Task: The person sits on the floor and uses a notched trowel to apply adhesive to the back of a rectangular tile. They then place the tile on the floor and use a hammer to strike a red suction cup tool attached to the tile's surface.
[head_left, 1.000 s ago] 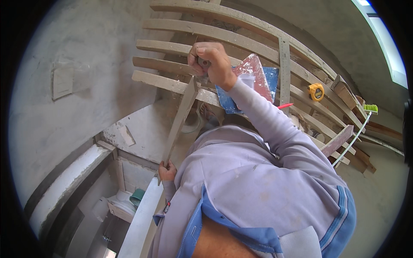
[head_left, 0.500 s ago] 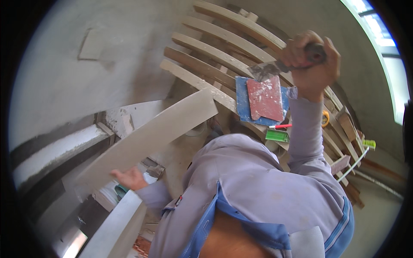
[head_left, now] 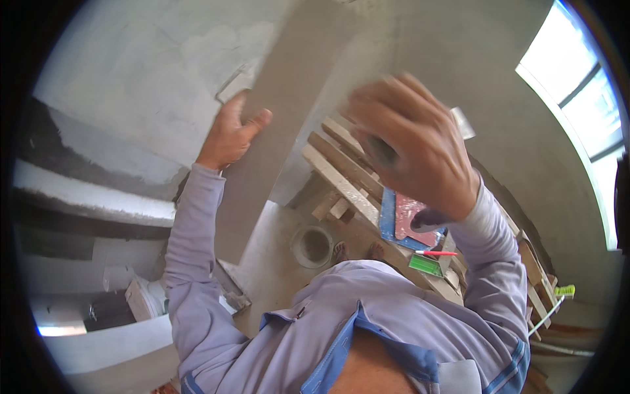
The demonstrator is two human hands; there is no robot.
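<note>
My left hand [head_left: 233, 134] grips the left edge of a long grey-beige panel strip [head_left: 279, 125], its thumb lying along the face. The strip stands tilted in front of me, its top end reaching the upper edge of the view. To its right my right hand [head_left: 417, 141] is raised and smeared by motion, fingers curled round a scraper [head_left: 384, 150]. Only the dark handle end shows clearly. A pale flat piece [head_left: 462, 123] juts out behind the hand; whether it is the scraper's blade is unclear.
Wooden beams [head_left: 344, 174] form a rack ahead. On it lie a blue board [head_left: 388, 220], a red plastered plate [head_left: 408, 213], a red-and-white pen [head_left: 436, 253] and a green block [head_left: 425, 265]. A round bucket [head_left: 312, 246] stands by my feet. A window [head_left: 571, 79] is at right.
My left hand and the panel strip have swung up and right, the strip now steeper. My right hand has moved left and down with the scraper, turning its handle end around.
</note>
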